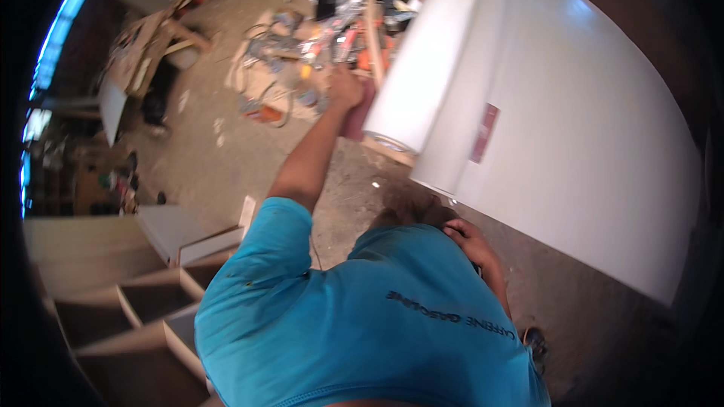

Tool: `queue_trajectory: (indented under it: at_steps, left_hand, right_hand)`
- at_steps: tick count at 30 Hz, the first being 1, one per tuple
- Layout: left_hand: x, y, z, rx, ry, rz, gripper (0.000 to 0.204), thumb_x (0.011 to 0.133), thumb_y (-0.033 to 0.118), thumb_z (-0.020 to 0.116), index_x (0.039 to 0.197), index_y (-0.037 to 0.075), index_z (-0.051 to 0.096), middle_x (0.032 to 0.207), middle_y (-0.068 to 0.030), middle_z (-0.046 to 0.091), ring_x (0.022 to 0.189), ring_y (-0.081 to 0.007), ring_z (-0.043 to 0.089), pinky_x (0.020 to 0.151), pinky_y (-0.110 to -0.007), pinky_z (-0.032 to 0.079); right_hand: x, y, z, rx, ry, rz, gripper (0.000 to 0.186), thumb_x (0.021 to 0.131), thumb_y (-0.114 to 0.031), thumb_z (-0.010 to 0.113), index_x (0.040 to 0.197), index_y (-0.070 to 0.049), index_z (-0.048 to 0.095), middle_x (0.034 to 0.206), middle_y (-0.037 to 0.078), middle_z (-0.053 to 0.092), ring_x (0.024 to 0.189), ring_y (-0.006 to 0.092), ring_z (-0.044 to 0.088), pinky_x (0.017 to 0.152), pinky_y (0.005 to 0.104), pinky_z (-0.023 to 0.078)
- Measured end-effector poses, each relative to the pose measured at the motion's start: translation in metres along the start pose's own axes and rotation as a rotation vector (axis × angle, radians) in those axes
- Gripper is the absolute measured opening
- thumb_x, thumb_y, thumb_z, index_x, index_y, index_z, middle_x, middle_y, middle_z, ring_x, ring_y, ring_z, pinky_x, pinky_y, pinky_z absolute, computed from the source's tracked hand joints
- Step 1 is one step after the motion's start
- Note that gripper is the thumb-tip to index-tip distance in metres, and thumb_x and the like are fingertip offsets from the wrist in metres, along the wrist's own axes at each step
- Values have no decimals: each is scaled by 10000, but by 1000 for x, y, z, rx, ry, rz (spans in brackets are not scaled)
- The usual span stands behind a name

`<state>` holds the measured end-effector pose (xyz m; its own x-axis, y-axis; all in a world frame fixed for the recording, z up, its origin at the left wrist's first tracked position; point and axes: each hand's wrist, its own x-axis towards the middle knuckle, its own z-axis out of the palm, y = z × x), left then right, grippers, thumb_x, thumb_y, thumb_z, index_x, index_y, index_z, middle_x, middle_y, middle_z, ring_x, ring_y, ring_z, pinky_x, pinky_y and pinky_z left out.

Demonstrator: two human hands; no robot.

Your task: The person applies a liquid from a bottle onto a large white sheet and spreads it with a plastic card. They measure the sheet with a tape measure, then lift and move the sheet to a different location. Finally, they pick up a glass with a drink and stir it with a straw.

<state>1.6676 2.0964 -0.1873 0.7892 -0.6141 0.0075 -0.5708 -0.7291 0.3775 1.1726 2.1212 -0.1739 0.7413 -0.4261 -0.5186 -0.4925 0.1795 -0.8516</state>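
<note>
Shelving (pixel 183 353) stands left of a worker's left hand (pixel 347 88), its blurred grip unclear; just right of its fingers lie a dark red piece (pixel 359 117), then a white roll (pixel 422 68). The right hand (pixel 469 240), fingers bent, rests near the waist, its grip unclear.

A blue-white strip of daylight (pixel 62 30) glares at my ten o'clock; the smooth white roll (pixel 434 53) at one washes out; my blurred view bends toward black edges.

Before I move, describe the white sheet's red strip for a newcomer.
Find the wide white sheet on the right. Near its left edge, right of the white roll, is the narrow strip. Unlike the dark red piece by the left hand, it lies on white.
</note>
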Motion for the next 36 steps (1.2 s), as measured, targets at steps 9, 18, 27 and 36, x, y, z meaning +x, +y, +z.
queue_trajectory:
  at_steps: [9, 18, 27, 36]
  left_hand:
    - [-31, -4, -24, -266, 379, 335, 420, 924, 235, 657, 1247, -7, 543, 1219, -238, 573, 1170, -409, 514, 1025, -477, 396]
    - [-81, -119, -45, -306, 821, -98, 1029, 759, 364, 863, 1397, -144, 236, 1414, -305, 297, 1325, -401, 341, 1122, -491, 283]
    - [-13, -120, -41, -780, 784, -47, 1162, 613, 364, 951, 1451, -54, 263, 1422, -257, 402, 1341, -375, 397, 1144, -450, 300]
    - [7, -140, -29, -746, 670, -69, 962, 601, 336, 953, 1341, -23, 455, 1296, -229, 535, 1223, -406, 488, 1047, -499, 390]
  right_hand:
    - [15, -4, -16, 53, -54, 63, 289, 985, -255, 627, 1171, -38, 669, 1122, 107, 686, 1064, 217, 638, 940, 341, 493]
    - [43, -52, -17, -328, -406, -56, 339, 1005, -282, 576, 1228, -36, 651, 1156, 145, 689, 1084, 272, 646, 941, 374, 494]
    - [44, -154, 39, -40, -323, 37, 366, 982, -264, 649, 1260, -27, 632, 1196, 106, 689, 1088, 202, 638, 957, 333, 486]
    - [57, -214, 109, -174, -180, -3, 422, 951, -254, 699, 1273, 4, 611, 1167, 96, 699, 1060, 160, 643, 939, 328, 496]
